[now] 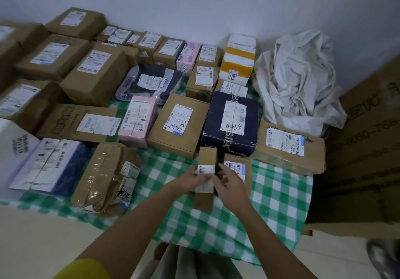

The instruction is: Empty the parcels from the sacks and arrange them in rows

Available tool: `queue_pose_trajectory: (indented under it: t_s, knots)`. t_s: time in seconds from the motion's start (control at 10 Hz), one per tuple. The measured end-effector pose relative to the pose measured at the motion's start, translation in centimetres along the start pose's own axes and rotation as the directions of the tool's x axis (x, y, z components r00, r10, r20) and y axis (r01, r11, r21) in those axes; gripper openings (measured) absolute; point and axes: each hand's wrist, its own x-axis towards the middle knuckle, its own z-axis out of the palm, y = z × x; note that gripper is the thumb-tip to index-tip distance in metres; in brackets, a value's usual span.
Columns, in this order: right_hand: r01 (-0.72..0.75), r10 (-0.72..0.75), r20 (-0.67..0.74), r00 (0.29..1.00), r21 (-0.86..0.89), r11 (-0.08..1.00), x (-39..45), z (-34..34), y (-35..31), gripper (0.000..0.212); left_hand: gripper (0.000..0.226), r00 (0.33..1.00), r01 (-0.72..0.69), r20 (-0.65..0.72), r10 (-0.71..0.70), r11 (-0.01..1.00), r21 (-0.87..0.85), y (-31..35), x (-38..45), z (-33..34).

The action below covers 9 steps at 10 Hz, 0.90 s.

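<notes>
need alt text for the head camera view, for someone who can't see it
Two bare hands, the left hand and right hand, hold a narrow cardboard parcel over a green checked cloth. Beyond it, many labelled parcels lie in rough rows, among them a dark blue box and a pink box. A crumpled white sack sits by the wall.
</notes>
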Motion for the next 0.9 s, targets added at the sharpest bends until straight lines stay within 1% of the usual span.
queue_pose_trajectory:
  t_s: [0.1,0.2,0.3,0.4,0.5,0.6,0.7,0.8,0.9]
  knots:
    - [-0.158,0.088,-0.260,0.962,-0.263,0.952,0.6,-0.5,1.8,0.053,0.056,0.999,0.005,-0.034,-0.005,1.000,0.012,-0.1,0.8,0.3]
    - [-0.336,0.263,-0.264,0.928,-0.287,0.897,1.0,-0.6,2.7,0.086,0.061,1.000,0.028,-0.005,-0.028,1.000,0.013,-0.3,1.2,0.6]
    - [-0.383,0.311,-0.272,0.911,-0.274,0.882,1.5,-0.8,3.4,0.106,0.060,0.999,0.043,0.022,-0.044,0.999,0.006,-0.2,1.5,0.9]
    - [-0.406,0.342,-0.262,0.902,-0.251,0.879,1.7,-1.1,3.6,0.105,0.051,1.000,0.019,-0.002,-0.019,1.000,-0.009,0.1,1.7,1.0]
    - [-0.343,0.281,-0.227,0.933,-0.317,0.884,1.6,-0.7,3.0,0.101,0.044,0.999,-0.018,-0.035,0.019,1.000,0.022,0.6,1.8,1.0]
    - [-0.266,0.223,-0.184,0.957,-0.262,0.928,1.3,-0.1,2.6,0.094,0.045,0.996,-0.061,-0.067,0.066,0.996,0.069,0.7,2.1,0.6]
    - [-0.228,0.204,-0.143,0.968,-0.175,0.958,1.1,-0.2,2.8,0.090,0.046,0.994,-0.082,-0.067,0.087,0.994,0.069,0.8,2.3,0.1]
    - [-0.229,0.208,-0.146,0.967,-0.141,0.963,1.4,-0.8,2.8,0.088,0.047,0.995,-0.075,-0.067,0.080,0.994,0.074,1.2,2.3,0.1]
    - [-0.254,0.222,-0.168,0.960,-0.198,0.947,1.9,-1.2,2.4,0.077,0.044,0.995,-0.052,-0.075,0.065,0.985,0.165,1.7,2.2,0.2]
